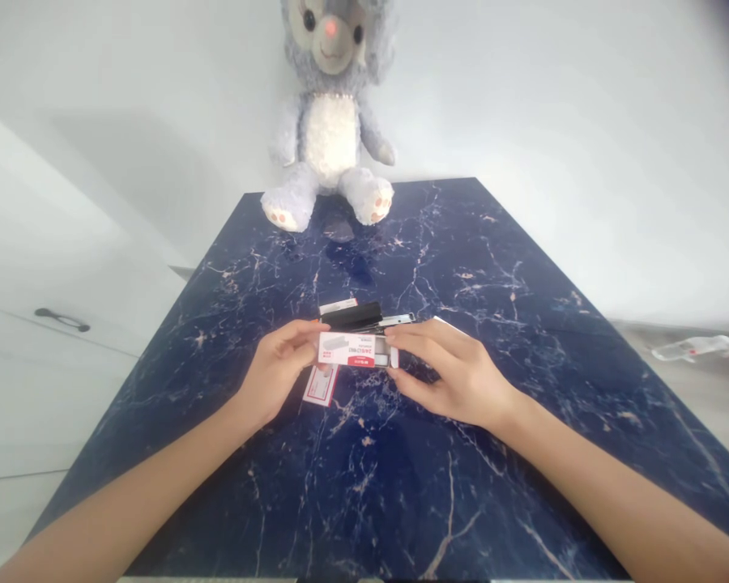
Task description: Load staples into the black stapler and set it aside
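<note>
Between my two hands is a small white and red staple box (347, 350), marked 24/6, with its inner tray slid partly out at the right end. My left hand (283, 360) pinches the box's left end. The fingertips of my right hand (446, 364) grip the projecting tray end. Just behind the box lies a black stapler (361, 314) with its metal rail (398, 320) showing to the right; the box and fingers hide part of it. Another white and red box (321, 386) rests on the table below my left fingers.
A further white and red box or card (338, 306) lies behind the stapler, mostly covered. The dark blue marbled table (364, 502) carries everything. At its far edge sits a grey plush toy (331, 138) against the wall. White cabinets (42, 380) stand to the left.
</note>
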Demonstrator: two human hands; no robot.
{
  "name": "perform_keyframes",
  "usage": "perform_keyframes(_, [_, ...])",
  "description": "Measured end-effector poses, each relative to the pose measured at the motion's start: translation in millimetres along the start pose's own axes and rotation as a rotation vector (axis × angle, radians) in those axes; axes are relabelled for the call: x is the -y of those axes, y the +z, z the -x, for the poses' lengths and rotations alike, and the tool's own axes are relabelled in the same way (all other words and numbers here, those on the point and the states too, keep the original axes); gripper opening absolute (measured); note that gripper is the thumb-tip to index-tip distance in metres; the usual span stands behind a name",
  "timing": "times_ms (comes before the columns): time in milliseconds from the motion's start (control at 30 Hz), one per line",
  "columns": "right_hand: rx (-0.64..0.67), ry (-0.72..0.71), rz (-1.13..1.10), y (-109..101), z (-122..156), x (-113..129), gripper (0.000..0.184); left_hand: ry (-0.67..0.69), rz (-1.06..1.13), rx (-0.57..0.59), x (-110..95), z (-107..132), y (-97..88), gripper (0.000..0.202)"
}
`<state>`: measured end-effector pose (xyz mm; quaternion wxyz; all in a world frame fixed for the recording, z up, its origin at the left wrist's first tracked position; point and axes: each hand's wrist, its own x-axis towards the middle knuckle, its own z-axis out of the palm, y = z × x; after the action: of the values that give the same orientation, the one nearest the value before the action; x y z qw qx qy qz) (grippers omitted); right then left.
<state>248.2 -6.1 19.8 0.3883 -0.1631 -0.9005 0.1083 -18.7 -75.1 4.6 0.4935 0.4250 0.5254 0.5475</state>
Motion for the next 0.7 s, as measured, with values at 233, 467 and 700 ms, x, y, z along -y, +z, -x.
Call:
perform_keyframes(233, [0.154,0.06,0.111,0,-1,0,0.031,0.097,-0.091,-0.109,6,1,1.3,0.022])
perform_keyframes(467, [0.108,0.135,-0.006,8,-1,6,0.017,0.123,-0.164,-0.117,10,5,3.3,0.023])
perform_keyframes(700, [0.116,0.195,-0.017,11,0,4,0.009,0.094,-0.192,-0.092,8,3,2.5,0.022])
